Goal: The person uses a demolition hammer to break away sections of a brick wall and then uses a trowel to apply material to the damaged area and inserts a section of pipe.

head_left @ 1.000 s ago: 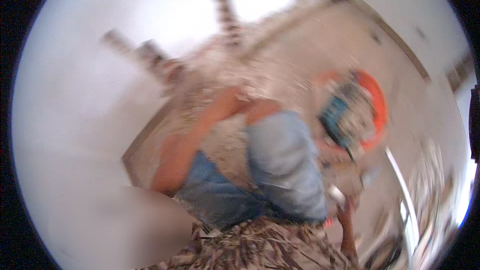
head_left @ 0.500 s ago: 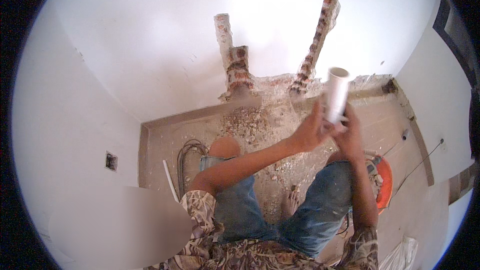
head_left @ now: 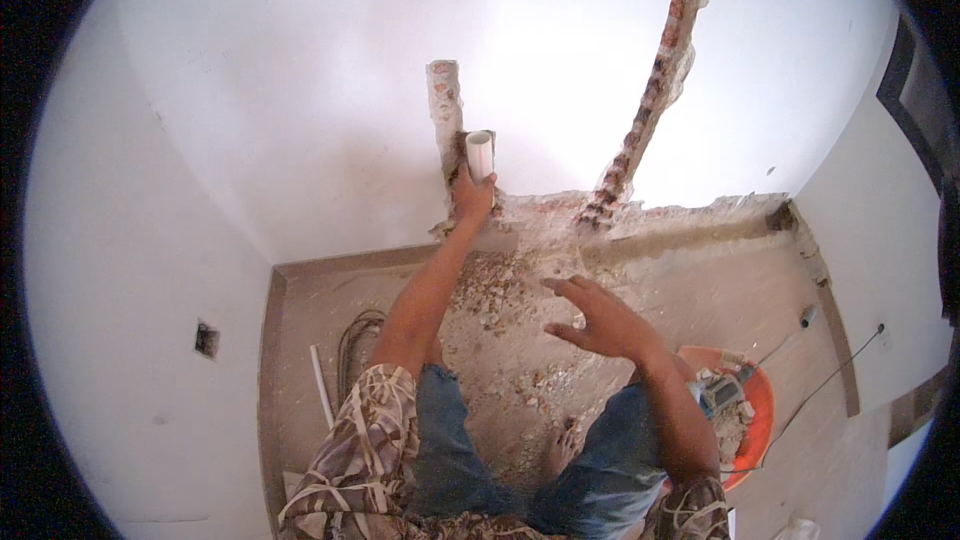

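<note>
On the near side of the patch of loose grey-brown rubble [head_left: 490, 290] on the floor are two legs in blue denim [head_left: 600, 460], with a bare foot [head_left: 562, 450] between them. Two brown-and-cream patterned fabric sleeves [head_left: 350, 450] flank the legs. Right of the rubble stands a round orange plastic tub [head_left: 763, 415], holding broken debris and a grey-green tool [head_left: 722, 395]. Left of the rubble lie a thin white straight strip [head_left: 322, 385] and a coiled dark cable [head_left: 350, 345].

The right hand [head_left: 600, 320] hangs in the air just right of the rubble, fingers spread and pointing left, thumb well away from them, holding nothing. Beyond the rubble, the left hand [head_left: 473, 198] reaches up at the wall, its fingers curled around a short white round plastic pipe [head_left: 481, 158]. The pipe rises out of the top of that grip; its lower part is hidden by the hand. It is well apart from the right hand, farther from the rubble's near edge.

The pipe's long axis runs close to upright, roughly along the wall, with its hollow mouth upward and visible from above. Behind it, above the rubble's far edge, is a short rough groove [head_left: 444, 100] cut into the white plastered wall [head_left: 300, 90]. A longer groove [head_left: 655, 95] exposing red brick climbs the wall beyond the rubble, to its right; whether the pipe touches the wall cannot be told.
</note>
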A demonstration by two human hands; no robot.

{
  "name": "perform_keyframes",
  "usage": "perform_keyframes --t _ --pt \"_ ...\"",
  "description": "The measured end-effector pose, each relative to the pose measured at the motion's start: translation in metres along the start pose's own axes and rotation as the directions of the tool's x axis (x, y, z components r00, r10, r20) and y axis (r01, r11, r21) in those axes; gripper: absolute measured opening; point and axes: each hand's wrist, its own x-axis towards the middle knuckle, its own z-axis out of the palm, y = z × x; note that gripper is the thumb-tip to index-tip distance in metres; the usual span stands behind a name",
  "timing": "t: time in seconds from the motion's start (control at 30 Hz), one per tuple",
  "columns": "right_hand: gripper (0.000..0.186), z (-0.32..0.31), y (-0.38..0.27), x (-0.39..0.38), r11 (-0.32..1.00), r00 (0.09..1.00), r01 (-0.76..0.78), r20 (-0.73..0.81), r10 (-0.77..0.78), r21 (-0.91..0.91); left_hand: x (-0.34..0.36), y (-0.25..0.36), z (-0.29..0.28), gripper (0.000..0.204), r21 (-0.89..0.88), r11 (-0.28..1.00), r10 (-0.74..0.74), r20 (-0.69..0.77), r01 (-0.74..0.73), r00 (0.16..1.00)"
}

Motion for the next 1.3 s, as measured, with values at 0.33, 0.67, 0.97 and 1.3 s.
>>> perform_keyframes --t 0.33,0.67,0.97,1.3 --pt "0.065 -0.045 0.001 -0.023 0.983 0.99 -0.128 0.073 0.119 0.131 0.027 -0.055 0.041 0.062 0.202 0.941 0.301 -0.129 -0.272 0.945" --pt "0.067 -0.056 0.034 -0.025 0.955 0.985 -0.174 0.064 0.163 0.241 0.018 -0.025 0.023 0.056 0.052 0.934 0.353 -0.278 -0.353 0.894" --pt "0.067 -0.058 0.037 -0.032 0.952 0.98 -0.199 0.061 0.19 0.234 0.028 -0.037 0.025 0.052 0.212 0.893 0.448 -0.338 -0.397 0.828" --pt "0.068 -0.055 0.043 -0.039 0.947 0.972 -0.236 0.057 0.229 0.22 0.024 -0.033 0.024 0.052 0.117 0.899 0.435 -0.339 -0.421 0.834"
